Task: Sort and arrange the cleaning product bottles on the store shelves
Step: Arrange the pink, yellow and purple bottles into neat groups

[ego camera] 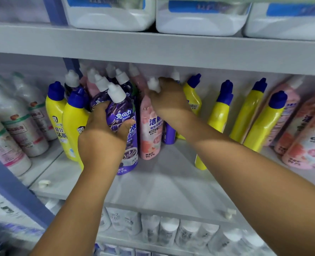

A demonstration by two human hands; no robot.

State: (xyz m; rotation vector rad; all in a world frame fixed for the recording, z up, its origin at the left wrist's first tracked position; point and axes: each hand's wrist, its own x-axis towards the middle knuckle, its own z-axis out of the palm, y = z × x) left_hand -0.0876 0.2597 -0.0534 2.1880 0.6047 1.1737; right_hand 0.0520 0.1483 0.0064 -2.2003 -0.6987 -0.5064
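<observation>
Left hand [105,133]: wrapped round purple bottle [123,130], steadying it upright.
Right hand [168,97]: at 1 o'clock, fingers curled over pink bottle [151,130] neck, likely regrouping.

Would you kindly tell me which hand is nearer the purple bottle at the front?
Left hand: it grips the purple bottle. Right hand rests on the pink bottle beside it.

Bright even overhead light, soft shadows, blurred stretched edges, sharpest at centre, mild glare

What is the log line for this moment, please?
left hand: grips purple bottle | right hand: holds pink bottle near its cap | shelf: sorting unfinished
</observation>
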